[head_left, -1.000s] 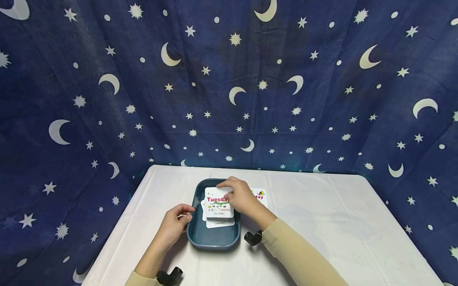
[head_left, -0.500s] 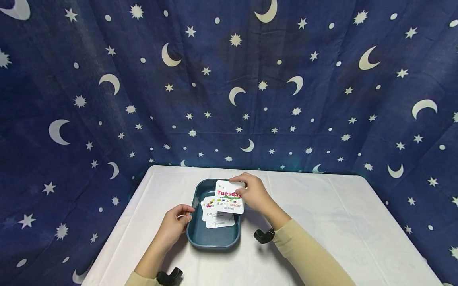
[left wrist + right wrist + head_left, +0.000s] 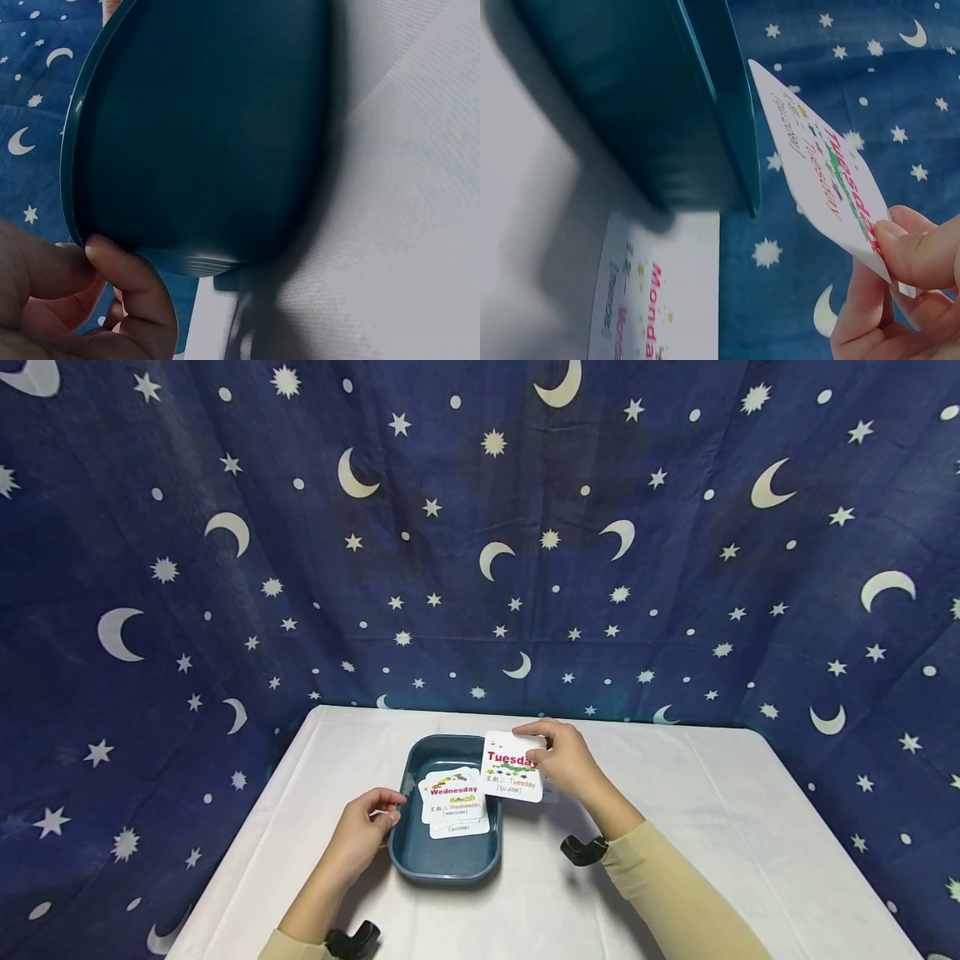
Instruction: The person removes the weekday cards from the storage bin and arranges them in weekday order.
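My right hand (image 3: pixel 567 762) pinches a white flash card reading Tuesday (image 3: pixel 510 772) by its right side. The card is raised over the right rim of a dark blue tray (image 3: pixel 442 867). With thumb and forefinger, my left hand (image 3: pixel 363 828) grips the tray's left rim. Inside the tray, a Wednesday card (image 3: pixel 453 803) lies face up on top of other cards, whose edges stick out beneath it. On the table right of the tray lies a Monday card (image 3: pixel 679 281), plain in the right wrist view but mostly hidden behind the Tuesday card in the head view.
A white cloth covers the table (image 3: pixel 697 827). Behind it hangs a dark blue curtain (image 3: pixel 555 610) printed with moons and stars. Each wrist wears a black camera mount, one of them the right mount (image 3: pixel 583 852).
My right hand has lifted the Tuesday card off the pile and carried it right, past the tray's rim, uncovering the Wednesday card. The left hand stays at the rim.
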Available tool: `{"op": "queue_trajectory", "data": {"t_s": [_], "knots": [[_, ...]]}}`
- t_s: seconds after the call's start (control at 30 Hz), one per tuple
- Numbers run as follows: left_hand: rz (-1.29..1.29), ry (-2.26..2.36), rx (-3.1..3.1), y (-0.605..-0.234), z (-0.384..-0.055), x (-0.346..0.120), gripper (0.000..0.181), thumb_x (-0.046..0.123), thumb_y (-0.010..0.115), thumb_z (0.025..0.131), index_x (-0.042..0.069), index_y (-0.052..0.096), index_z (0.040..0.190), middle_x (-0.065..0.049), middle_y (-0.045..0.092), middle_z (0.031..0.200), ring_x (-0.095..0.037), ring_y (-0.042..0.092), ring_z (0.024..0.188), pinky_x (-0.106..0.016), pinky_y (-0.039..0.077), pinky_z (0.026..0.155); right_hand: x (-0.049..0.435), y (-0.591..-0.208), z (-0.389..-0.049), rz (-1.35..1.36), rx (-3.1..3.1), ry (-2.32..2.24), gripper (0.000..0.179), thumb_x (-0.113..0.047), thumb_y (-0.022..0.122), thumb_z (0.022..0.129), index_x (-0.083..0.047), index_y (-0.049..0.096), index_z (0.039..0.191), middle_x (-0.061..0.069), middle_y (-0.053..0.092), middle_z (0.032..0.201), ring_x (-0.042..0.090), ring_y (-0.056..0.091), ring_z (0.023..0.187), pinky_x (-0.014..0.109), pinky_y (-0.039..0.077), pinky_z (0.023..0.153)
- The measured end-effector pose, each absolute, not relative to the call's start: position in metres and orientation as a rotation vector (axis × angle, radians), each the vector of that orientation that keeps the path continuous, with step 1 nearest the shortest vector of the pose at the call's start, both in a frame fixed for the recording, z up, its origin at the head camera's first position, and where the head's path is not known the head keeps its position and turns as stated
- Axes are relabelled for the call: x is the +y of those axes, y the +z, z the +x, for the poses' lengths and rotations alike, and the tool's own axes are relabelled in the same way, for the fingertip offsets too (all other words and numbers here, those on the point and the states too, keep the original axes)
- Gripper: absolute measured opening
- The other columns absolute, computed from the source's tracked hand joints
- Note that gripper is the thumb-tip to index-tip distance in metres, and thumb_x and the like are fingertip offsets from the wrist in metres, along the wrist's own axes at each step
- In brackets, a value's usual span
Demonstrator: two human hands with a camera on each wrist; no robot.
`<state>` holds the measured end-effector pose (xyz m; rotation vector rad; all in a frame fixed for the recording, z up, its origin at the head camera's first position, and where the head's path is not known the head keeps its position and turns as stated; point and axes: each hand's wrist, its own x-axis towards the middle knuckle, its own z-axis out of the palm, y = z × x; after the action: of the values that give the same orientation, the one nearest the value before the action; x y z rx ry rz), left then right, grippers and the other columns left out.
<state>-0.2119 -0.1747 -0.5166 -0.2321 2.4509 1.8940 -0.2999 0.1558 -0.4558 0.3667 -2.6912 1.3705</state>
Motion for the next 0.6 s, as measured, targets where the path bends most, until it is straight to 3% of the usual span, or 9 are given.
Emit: {"op": "queue_trajectory", "data": {"t_s": [0.13,0.4,0.6], "knots": [[-0.232,1.894,2.45,-0.516,-0.212,-0.175,0.021,-0.007,0.06,0.101,-0.002,0.071,0.118,-0.009,0.061,0.098,-0.018,0.057,0.079,-0.027,0.051,0.058,0.172,-0.455,-0.303,0.358,-2.695,1.359,0.043,0.007,0.078,0.088,-0.016,0.081,0.124,0.006,0.076,0.123,0.022,0.051,0.085,0.032,0.044,0.075],[-0.222,1.911,2.44,-0.518,-0.212,-0.172,0.022,-0.008,0.059,0.1,-0.004,0.071,0.119,-0.008,0.059,0.097,-0.016,0.056,0.078,-0.027,0.053,0.058,0.205,-0.457,-0.304,0.303,-2.76,1.265,0.041,0.006,0.077,0.089,-0.013,0.08,0.126,0.01,0.075,0.13,0.022,0.053,0.086,0.032,0.045,0.075],[-0.234,1.91,2.452,-0.516,-0.211,-0.173,0.022,-0.008,0.058,0.101,-0.003,0.071,0.119,-0.009,0.06,0.098,-0.017,0.056,0.078,-0.027,0.051,0.058,0.224,-0.47,-0.31,0.29,-2.794,1.222,0.041,0.007,0.075,0.089,-0.01,0.08,0.126,0.014,0.074,0.136,0.024,0.058,0.095,0.033,0.046,0.082]]}}
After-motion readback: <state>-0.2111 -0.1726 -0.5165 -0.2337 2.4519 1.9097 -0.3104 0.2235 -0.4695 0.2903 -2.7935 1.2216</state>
